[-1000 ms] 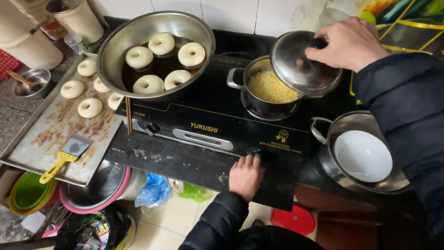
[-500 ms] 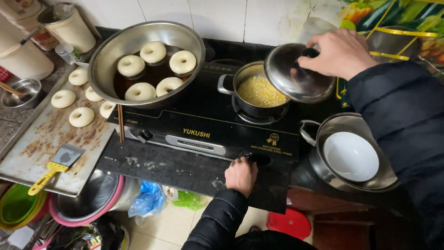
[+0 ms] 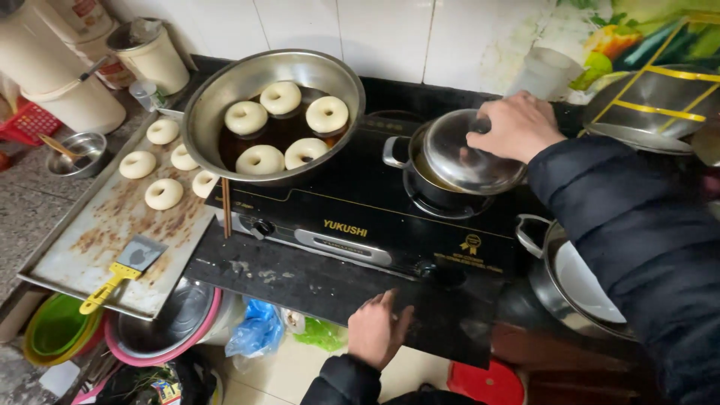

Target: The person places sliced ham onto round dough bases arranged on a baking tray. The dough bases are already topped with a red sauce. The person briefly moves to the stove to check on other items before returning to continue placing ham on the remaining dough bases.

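Two bare hands were in view over a black two-burner stove (image 3: 352,225). Right hand (image 3: 517,126) was closed over the top of a round steel lid (image 3: 469,156), fingers curled around the knob, which was hidden beneath the palm. Directly below that grip the lid sat on a small steel pot (image 3: 420,176), tilted slightly, so that a thin gap remained along the pot's left rim. The pot stood on the right burner, one side handle projecting to the left of the grip.

Left hand (image 3: 377,330) lay palm down on the front edge of the stove shelf, fingers loosely bent, holding nothing. Just above it was the right control knob (image 3: 426,268); whether a fingertip touched the knob cannot be told.

Well to the left of the gripped lid a wide steel pan (image 3: 217,105) rested on the left burner, holding five ring-shaped dough pieces (image 3: 327,114) in dark oil. Further left, a worn baking tray (image 3: 90,255) carried five more rings and a yellow-handled scraper (image 3: 120,270). Below and right of the grip stood a larger steel pot (image 3: 547,289) containing a white bowl (image 3: 589,281)
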